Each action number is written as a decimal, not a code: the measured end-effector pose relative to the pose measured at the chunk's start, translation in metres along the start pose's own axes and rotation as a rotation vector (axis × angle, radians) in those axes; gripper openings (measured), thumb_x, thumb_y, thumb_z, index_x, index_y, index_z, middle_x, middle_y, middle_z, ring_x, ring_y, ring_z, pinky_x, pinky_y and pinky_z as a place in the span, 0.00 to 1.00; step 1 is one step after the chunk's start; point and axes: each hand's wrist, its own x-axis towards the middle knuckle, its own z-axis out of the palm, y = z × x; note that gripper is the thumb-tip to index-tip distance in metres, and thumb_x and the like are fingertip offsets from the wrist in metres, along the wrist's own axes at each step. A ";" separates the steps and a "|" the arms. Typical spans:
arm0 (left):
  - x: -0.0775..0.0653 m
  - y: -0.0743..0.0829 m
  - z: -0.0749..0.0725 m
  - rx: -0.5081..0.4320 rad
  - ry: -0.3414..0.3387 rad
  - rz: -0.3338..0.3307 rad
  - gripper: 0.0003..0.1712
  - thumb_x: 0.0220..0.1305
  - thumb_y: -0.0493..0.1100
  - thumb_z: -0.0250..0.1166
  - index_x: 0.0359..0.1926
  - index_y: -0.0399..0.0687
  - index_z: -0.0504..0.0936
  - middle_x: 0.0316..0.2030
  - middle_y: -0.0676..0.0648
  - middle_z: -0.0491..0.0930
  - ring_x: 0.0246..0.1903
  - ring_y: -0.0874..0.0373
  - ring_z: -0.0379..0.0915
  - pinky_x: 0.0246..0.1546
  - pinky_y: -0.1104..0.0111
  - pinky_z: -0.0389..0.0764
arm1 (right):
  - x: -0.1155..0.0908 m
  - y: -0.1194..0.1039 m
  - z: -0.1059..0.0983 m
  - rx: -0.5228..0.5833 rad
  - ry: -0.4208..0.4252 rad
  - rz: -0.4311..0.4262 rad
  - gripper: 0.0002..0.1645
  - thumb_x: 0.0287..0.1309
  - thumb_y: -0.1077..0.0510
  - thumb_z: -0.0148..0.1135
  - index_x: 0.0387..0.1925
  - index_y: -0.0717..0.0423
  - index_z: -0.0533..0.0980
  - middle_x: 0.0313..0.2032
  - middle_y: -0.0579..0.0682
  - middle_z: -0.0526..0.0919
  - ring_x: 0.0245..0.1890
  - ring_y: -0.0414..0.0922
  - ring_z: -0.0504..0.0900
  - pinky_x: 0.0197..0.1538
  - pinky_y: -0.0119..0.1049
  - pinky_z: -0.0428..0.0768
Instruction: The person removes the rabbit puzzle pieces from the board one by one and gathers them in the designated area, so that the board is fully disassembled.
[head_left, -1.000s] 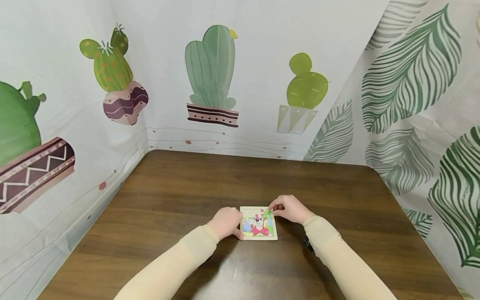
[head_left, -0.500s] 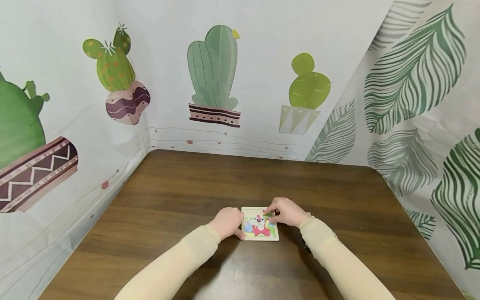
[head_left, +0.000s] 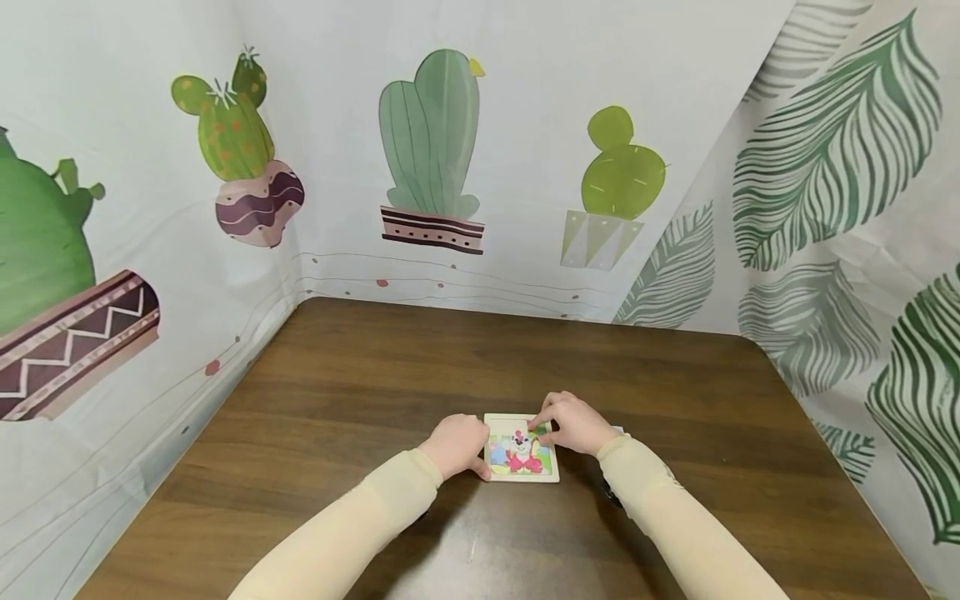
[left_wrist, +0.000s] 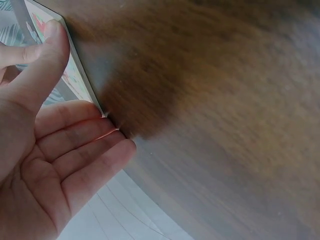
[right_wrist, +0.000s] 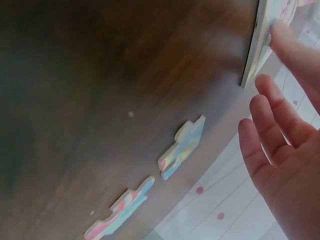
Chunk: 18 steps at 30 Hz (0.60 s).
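Observation:
A small square jigsaw puzzle with a pale frame and a cartoon animal in pink lies on the table. My left hand holds its left side; in the left wrist view the thumb rests on the frame and the other fingers lie along the edge. At the upper right of the picture, my right hand has thumb and index finger on a green puzzle piece, partly covered by the fingers. Its other fingers hang off the board, loosely bent, in the right wrist view.
Two loose puzzle pieces, a blue-yellow one and a pink-blue one, lie on the brown table beyond the right hand. A white cloth printed with cacti and leaves hangs around the table.
My right hand has moved left and inward over the puzzle's upper right, bringing its fingertips from the corner onto the picture. My left hand stays at the left edge.

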 end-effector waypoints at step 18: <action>0.003 -0.002 0.007 0.009 0.015 0.013 0.27 0.35 0.65 0.74 0.23 0.48 0.79 0.21 0.52 0.79 0.23 0.60 0.76 0.27 0.68 0.77 | 0.006 -0.008 0.005 -0.023 0.012 0.029 0.10 0.46 0.62 0.72 0.30 0.48 0.80 0.36 0.47 0.77 0.37 0.44 0.70 0.43 0.43 0.72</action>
